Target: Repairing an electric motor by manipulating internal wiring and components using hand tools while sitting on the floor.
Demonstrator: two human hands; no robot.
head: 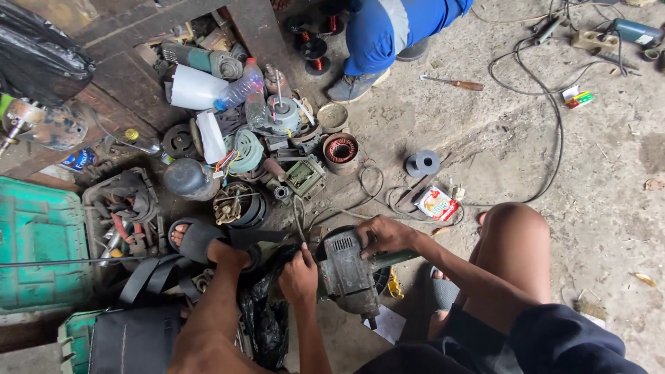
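My right hand (384,235) grips the rear top of a dirty grey-green power tool (350,273) that lies low over the concrete floor between my knees. My left hand (299,275) is closed at the tool's front end, next to a crumpled black plastic bag (267,322). What the left fingers pinch there is hidden. My left foot in a black sandal (192,239) rests beside the pile of parts, and my right knee (514,235) is bent to the right.
Motor parts are heaped ahead: a copper-wound stator (341,149), a plastic bottle (239,88), a green crate (38,235). Another person in blue squats at the top, shoe (353,86). A screwdriver (454,84), tape roll (424,163), small packet (436,203) and black cable (554,118) lie on the floor.
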